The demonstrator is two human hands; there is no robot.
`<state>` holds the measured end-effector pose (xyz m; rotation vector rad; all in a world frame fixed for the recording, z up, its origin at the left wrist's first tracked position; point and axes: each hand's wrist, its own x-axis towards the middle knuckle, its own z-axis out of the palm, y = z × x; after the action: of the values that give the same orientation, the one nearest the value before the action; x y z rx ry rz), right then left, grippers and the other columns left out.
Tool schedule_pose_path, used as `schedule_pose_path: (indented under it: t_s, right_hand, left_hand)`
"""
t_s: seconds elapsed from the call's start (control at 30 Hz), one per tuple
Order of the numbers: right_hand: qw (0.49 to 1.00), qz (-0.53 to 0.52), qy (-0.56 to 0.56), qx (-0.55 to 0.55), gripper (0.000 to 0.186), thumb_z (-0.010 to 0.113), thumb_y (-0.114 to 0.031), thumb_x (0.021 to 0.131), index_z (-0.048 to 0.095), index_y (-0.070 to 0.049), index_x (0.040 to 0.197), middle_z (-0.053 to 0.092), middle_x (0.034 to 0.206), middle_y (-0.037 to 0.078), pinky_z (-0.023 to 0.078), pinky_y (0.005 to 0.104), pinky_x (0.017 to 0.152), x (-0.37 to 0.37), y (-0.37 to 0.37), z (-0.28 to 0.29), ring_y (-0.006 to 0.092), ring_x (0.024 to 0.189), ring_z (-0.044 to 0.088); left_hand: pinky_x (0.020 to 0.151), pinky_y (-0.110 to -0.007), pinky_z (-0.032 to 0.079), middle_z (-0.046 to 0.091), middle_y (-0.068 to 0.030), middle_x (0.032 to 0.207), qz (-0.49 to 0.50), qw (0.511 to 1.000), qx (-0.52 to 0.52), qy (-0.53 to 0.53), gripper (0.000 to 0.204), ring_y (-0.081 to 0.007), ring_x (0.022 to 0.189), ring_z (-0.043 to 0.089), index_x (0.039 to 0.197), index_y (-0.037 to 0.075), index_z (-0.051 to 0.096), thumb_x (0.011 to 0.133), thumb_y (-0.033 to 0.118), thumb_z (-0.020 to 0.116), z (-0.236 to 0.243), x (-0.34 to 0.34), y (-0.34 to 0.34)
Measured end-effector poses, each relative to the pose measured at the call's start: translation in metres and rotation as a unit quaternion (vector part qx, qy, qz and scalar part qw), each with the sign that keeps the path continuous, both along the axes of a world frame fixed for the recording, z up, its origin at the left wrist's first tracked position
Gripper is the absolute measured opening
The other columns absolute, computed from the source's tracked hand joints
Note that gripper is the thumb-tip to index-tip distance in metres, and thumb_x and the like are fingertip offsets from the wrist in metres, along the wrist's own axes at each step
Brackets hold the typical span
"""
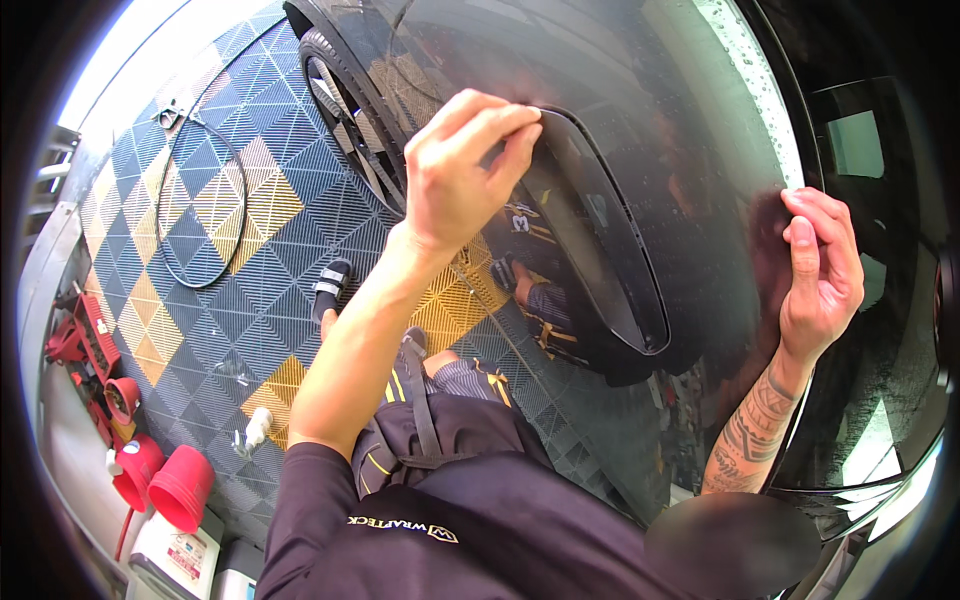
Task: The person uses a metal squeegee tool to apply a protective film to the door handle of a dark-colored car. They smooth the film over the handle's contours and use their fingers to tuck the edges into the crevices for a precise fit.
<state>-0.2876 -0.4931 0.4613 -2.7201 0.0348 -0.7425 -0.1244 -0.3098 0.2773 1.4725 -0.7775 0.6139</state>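
My left hand [465, 165] has finger and thumb pinched at the upper end of a long recessed opening [580, 250] in a glossy dark car panel [470, 55]; whatever is between the fingertips is too small to make out. My right hand [822, 270], further right and lower, has curled fingers closed at the edge of the panel, beside a pale band [750, 75] speckled with water drops along the dark window [850, 280]. I cannot tell if it grips a thin film there. The panel reflects my legs and the floor.
The car's wheel [330, 110] is beyond my left hand. A black hose [243, 200] loops across the tiled floor [220, 320]. Red buckets [180, 490], red holders [95, 340], a white bottle [258, 428] and a white container [175, 560] stand or lie to my left.
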Motion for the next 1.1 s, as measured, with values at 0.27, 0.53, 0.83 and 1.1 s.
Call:
schedule_pose_path:
  t_s: [0.27, 0.53, 0.83, 1.1]
  right_hand:
    - [1.0, 0.012, -0.004, -0.009, 0.014, 0.054, 0.001, 0.09, 0.065, 0.005, 0.097, 0.063, 0.101, 0.012, 0.045, 0.0225, 0.068, 0.0, -0.002, -0.001, 0.0122, 0.079, 0.055]
    - [1.0, 0.003, 0.004, -0.009, 0.015, 0.053, 0.0, 0.09, 0.065, 0.006, 0.098, 0.062, 0.102, 0.014, 0.045, 0.0233, 0.068, 0.0, -0.002, -0.001, 0.0129, 0.079, 0.054]
    - [1.0, 0.0, 0.01, -0.012, 0.015, 0.053, 0.001, 0.09, 0.065, 0.006, 0.098, 0.062, 0.102, 0.015, 0.045, 0.0235, 0.067, 0.001, 0.001, 0.002, 0.0137, 0.08, 0.055]
    - [1.0, 0.01, 0.007, -0.017, 0.016, 0.053, 0.001, 0.09, 0.065, 0.006, 0.099, 0.062, 0.103, 0.016, 0.045, 0.0233, 0.067, 0.002, 0.001, 0.003, 0.0143, 0.08, 0.055]
  left_hand:
    - [0.058, -0.027, 0.051, 0.063, -0.0089, 0.08, 0.089, 0.995, -0.039, 0.013, 0.019, -0.0193, 0.067, 0.062, 0.09, 0.002, 0.071, 0.072, -0.002, 0.075, -0.01, -0.014, -0.015]
    - [0.058, -0.029, 0.051, 0.061, -0.009, 0.078, 0.098, 0.994, -0.043, -0.025, 0.019, -0.0217, 0.066, 0.06, 0.085, 0.0, 0.068, 0.068, -0.005, 0.075, -0.012, -0.007, -0.017]
    - [0.056, -0.029, 0.049, 0.06, -0.0091, 0.075, 0.073, 0.994, -0.051, -0.064, 0.02, -0.0223, 0.064, 0.059, 0.082, -0.002, 0.067, 0.065, -0.007, 0.075, -0.011, 0.001, -0.015]
    - [0.056, -0.029, 0.049, 0.06, -0.009, 0.074, 0.058, 0.994, -0.062, -0.071, 0.02, -0.0221, 0.063, 0.058, 0.081, -0.002, 0.066, 0.063, -0.009, 0.074, -0.01, 0.006, -0.016]
